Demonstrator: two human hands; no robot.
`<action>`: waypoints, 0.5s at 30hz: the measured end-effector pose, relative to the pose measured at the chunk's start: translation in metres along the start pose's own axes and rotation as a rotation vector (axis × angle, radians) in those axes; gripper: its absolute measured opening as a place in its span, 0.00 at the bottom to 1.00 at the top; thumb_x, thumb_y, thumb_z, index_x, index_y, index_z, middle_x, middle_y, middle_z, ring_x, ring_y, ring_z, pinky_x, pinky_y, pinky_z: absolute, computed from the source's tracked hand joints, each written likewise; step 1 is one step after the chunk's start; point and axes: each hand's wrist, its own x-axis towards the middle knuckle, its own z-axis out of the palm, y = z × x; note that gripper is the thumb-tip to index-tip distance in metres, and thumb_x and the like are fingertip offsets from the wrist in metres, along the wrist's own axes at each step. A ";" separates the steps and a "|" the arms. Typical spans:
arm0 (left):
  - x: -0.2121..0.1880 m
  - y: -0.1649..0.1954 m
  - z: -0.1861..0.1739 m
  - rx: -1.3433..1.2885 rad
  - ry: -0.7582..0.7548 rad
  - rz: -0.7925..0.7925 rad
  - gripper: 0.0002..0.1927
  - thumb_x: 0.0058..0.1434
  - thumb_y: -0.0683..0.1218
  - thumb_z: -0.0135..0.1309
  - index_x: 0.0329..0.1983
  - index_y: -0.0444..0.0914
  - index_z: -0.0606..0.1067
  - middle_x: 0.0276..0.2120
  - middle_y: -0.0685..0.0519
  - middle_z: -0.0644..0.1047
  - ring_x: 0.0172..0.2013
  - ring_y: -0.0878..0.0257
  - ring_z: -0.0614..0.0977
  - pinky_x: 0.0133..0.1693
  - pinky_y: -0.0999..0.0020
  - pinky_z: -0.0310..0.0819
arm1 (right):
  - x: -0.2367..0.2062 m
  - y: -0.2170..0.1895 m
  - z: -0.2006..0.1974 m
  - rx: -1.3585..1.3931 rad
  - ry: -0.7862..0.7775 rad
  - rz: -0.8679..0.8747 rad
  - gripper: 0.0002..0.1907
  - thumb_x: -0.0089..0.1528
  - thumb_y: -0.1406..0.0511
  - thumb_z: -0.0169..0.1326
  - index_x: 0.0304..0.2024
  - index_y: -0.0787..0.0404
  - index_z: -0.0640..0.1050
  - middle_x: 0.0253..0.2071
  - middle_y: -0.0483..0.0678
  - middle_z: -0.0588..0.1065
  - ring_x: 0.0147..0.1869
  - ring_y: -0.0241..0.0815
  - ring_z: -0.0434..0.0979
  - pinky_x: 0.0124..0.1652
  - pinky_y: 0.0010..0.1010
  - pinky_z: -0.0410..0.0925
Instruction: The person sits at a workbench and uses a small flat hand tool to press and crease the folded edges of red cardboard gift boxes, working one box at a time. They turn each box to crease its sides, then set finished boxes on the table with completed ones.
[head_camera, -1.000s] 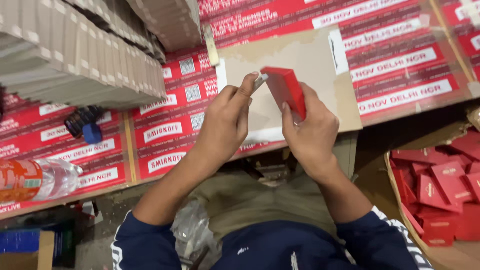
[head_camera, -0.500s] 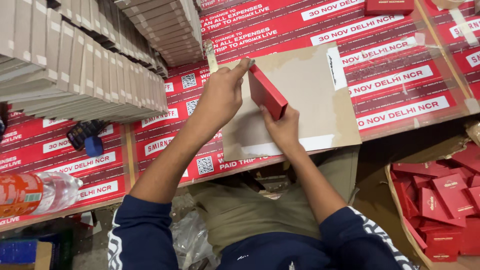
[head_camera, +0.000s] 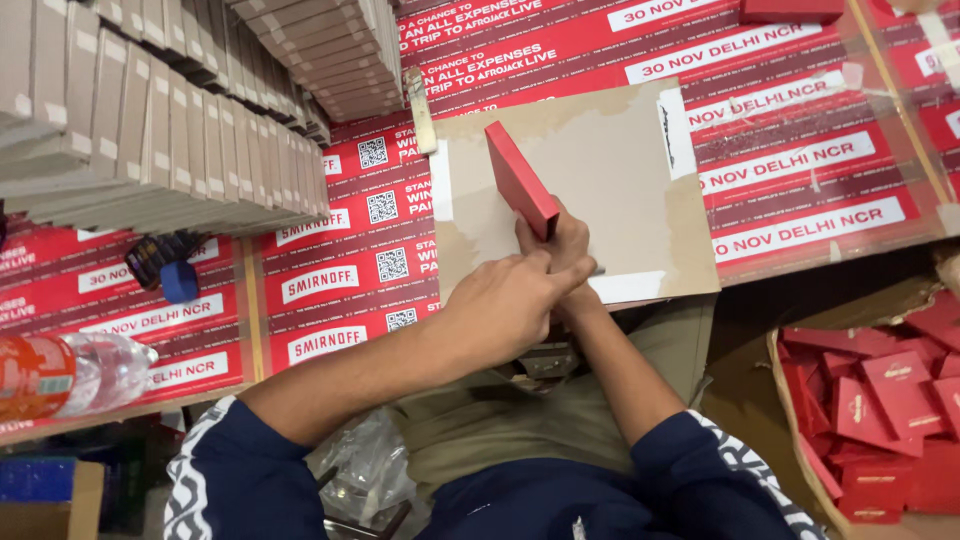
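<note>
Where both hands meet, a flat red card box (head_camera: 520, 180) (matte, rectangular) pinched upright over brown cardboard (head_camera: 610, 170).

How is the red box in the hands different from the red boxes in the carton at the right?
The red box in the hands is single, held tilted on edge above the cardboard sheet by the right hand, with the left hand beside it. The red boxes in the carton are many, lie loose and mostly flat, overlapping, and nobody touches them. Both are red and look alike in kind.
</note>
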 end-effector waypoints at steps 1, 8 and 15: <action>0.000 0.000 0.002 -0.026 0.018 0.004 0.33 0.54 0.38 0.53 0.66 0.47 0.71 0.38 0.40 0.77 0.39 0.41 0.81 0.38 0.46 0.75 | 0.001 -0.001 -0.001 0.122 -0.037 -0.020 0.03 0.64 0.71 0.49 0.39 0.65 0.75 0.27 0.55 0.70 0.28 0.50 0.69 0.32 0.35 0.66; 0.036 -0.065 -0.021 0.245 0.326 -0.111 0.34 0.59 0.35 0.48 0.71 0.46 0.66 0.39 0.39 0.76 0.37 0.42 0.81 0.37 0.47 0.76 | 0.001 0.017 0.005 -0.260 0.082 -0.083 0.09 0.61 0.70 0.60 0.44 0.64 0.78 0.30 0.54 0.75 0.38 0.25 0.75 0.35 0.32 0.71; -0.004 -0.004 0.017 -0.043 -0.033 0.172 0.36 0.48 0.35 0.54 0.64 0.43 0.71 0.37 0.42 0.77 0.38 0.41 0.80 0.39 0.45 0.74 | 0.001 -0.002 -0.002 -0.065 -0.016 0.127 0.10 0.62 0.70 0.60 0.46 0.66 0.77 0.27 0.53 0.72 0.33 0.35 0.66 0.34 0.31 0.68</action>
